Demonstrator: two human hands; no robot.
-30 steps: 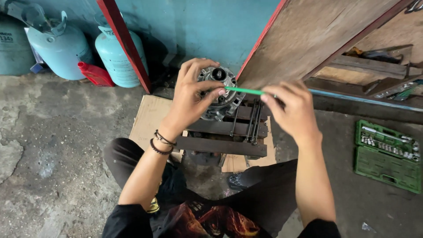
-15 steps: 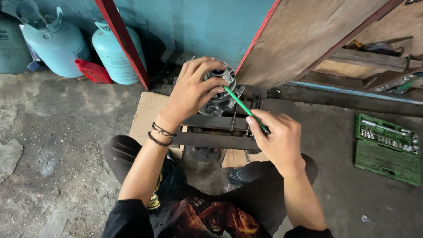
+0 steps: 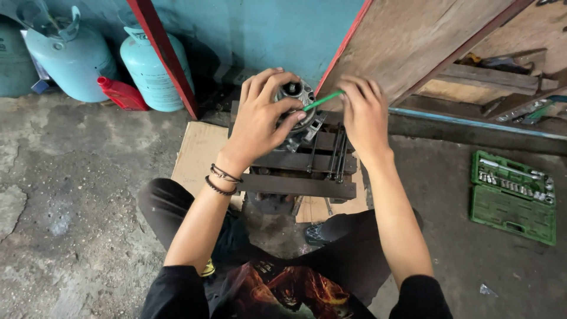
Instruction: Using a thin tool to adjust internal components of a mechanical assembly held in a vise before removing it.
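Observation:
A round grey metal motor part (image 3: pixel 297 94) stands on a dark metal frame (image 3: pixel 307 168) in front of me. My left hand (image 3: pixel 260 118) grips the part from the left, fingers wrapped over its top. My right hand (image 3: pixel 364 115) holds a thin green-handled tool (image 3: pixel 322 101), whose tip points left into the side of the part. The frame rests on a piece of cardboard (image 3: pixel 198 150) on the concrete floor. My legs in dark trousers are folded below it.
Two pale blue gas cylinders (image 3: pixel 150 68) and a red bottle (image 3: pixel 122 94) stand at the back left by a red post (image 3: pixel 162 56). A wooden board (image 3: pixel 413 41) leans at the back right. A green open socket set case (image 3: pixel 512 195) lies on the floor at right.
My right hand has swung up from lower right to beside the motor part, turning the green tool from a steep slant to nearly level. My left hand kept its grip.

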